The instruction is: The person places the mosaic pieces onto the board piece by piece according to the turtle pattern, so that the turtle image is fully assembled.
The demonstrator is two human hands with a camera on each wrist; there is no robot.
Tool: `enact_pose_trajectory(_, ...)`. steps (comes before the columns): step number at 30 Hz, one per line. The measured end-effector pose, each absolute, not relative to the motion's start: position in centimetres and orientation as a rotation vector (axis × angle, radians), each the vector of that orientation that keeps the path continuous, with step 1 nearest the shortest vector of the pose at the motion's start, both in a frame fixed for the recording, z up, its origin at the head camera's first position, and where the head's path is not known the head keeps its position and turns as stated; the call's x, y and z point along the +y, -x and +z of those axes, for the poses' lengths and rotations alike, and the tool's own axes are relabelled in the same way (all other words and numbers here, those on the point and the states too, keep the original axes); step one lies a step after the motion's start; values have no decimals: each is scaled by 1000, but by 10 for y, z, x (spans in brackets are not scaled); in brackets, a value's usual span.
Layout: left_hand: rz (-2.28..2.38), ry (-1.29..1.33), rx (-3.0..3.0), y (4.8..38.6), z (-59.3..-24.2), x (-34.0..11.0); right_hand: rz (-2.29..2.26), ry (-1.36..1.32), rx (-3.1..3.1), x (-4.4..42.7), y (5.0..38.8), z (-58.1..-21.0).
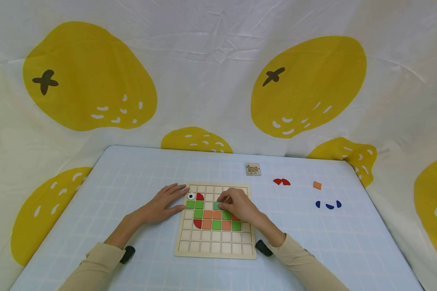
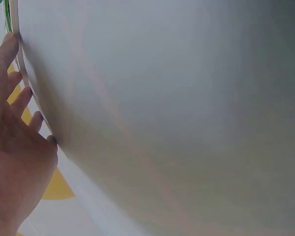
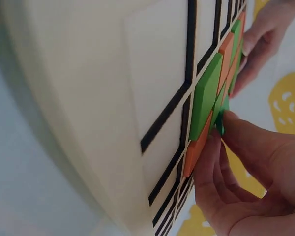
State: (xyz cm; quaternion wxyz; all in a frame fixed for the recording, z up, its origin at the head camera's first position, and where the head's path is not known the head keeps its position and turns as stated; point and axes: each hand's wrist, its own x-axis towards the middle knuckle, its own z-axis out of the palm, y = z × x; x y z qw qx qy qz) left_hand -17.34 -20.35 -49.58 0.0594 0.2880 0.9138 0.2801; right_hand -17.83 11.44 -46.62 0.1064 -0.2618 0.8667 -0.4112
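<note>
Gridded board (image 1: 215, 255): compartments are holding green squares (image 1: 216, 225), orange squares (image 1: 207, 214), red quarter-rounds (image 1: 198, 224), one eye disc (image 1: 191, 196). Your right hand (image 1: 237, 204) is pinching one teal-green tile (image 1: 217, 206) at the board's far half; your left hand (image 1: 162, 205), fingers extended, is touching its left edge.

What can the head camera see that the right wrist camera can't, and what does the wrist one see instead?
Only the head view shows the little picture card, the two loose red pieces, the loose orange square, the three blue pieces and the round eye piece.

Only the right wrist view shows, up close, the thick side of a green tile.

Both show the grid board, the left hand at its edge, the right hand pinching a green piece, and yellow shapes on the backdrop.
</note>
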Motion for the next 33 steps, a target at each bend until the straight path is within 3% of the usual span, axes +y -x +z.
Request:
enact_pose_trajectory(14,851,-856,2764,172,-498,-203,-1215,816,2599,127,179,-469)
enact_pose_trajectory(33,823,-843,2768,174,-499,-203,-1280,565,2828,181,184,-467)
